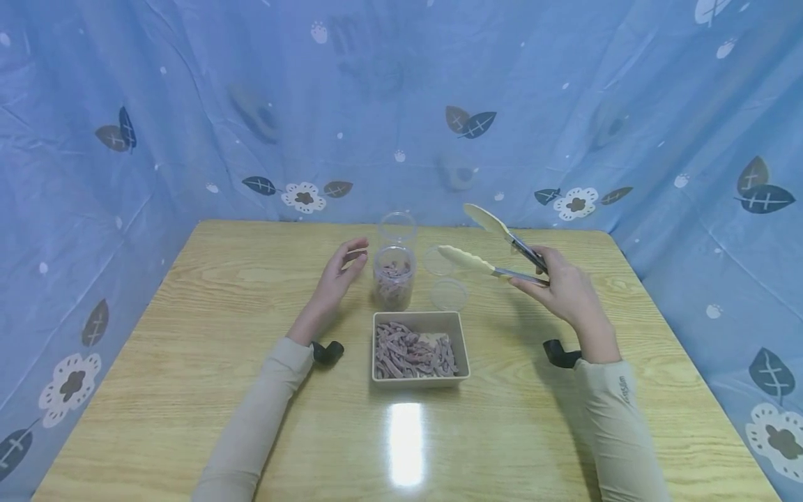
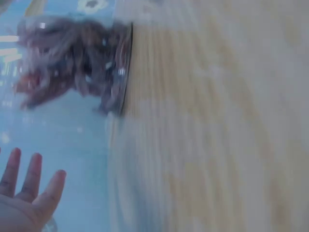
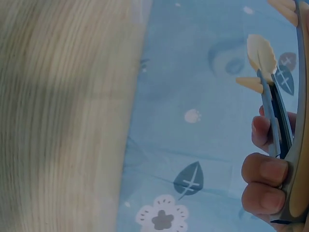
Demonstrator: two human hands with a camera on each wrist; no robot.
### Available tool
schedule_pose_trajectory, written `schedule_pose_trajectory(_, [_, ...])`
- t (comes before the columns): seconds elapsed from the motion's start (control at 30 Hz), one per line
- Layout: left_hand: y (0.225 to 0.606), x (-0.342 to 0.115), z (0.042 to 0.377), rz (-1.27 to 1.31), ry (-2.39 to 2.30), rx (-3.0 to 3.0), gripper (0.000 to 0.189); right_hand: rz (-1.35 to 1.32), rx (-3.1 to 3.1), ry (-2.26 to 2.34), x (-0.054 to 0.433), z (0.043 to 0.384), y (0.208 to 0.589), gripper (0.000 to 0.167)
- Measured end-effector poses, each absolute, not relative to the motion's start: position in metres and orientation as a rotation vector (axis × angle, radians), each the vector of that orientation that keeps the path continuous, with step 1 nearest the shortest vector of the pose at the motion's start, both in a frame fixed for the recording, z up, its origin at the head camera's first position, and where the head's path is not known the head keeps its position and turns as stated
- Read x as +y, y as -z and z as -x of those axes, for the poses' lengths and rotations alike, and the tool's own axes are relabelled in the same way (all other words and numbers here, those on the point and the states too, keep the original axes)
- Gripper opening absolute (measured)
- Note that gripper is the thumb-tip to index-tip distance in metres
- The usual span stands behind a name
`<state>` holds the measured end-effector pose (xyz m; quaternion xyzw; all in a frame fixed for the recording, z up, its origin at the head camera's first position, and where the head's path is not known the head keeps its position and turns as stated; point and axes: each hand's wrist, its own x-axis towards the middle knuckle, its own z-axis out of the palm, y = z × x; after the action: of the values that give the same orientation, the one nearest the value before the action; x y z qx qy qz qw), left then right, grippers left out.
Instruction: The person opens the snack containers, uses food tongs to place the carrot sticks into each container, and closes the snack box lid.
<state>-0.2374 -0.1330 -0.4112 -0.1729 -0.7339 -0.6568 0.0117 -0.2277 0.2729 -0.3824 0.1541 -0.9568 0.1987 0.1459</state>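
My right hand (image 1: 567, 286) grips a pair of tongs (image 1: 467, 258) with cream scalloped tips and metal arms. The tips are spread apart above the table, pointing left, with nothing between them. In the right wrist view, fingers (image 3: 264, 197) curl round the tongs' handles. My left hand (image 1: 341, 272) is held with loosely extended fingers just left of a clear jar (image 1: 394, 289), holding nothing. Purplish strips (image 2: 72, 58) fill the jar's lower part. In front of it, a beige rectangular box (image 1: 464, 348) contains more purplish strips (image 1: 401, 352), with some of its bottom showing at the right.
Behind the filled jar stands a second clear jar (image 1: 398, 226). Two clear round lids (image 1: 449, 295) lie to the right of the jars. The wooden table (image 1: 207, 348) is bordered by a blue patterned curtain (image 1: 389, 104) at the back and sides.
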Motion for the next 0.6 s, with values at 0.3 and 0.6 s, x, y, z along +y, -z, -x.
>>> schedule_pose_trajectory(0.3, [0.412,-0.134,0.261,0.481,1.956,-2.359,0.052,-0.475,-2.723,-0.516,0.266,0.231,0.388,0.067])
schedule_pose_trajectory(0.6, [0.42,-0.133,0.287,0.586,1.917,-2.451,0.065,-0.477,-2.728,-0.487,0.261,0.232,0.393,0.072])
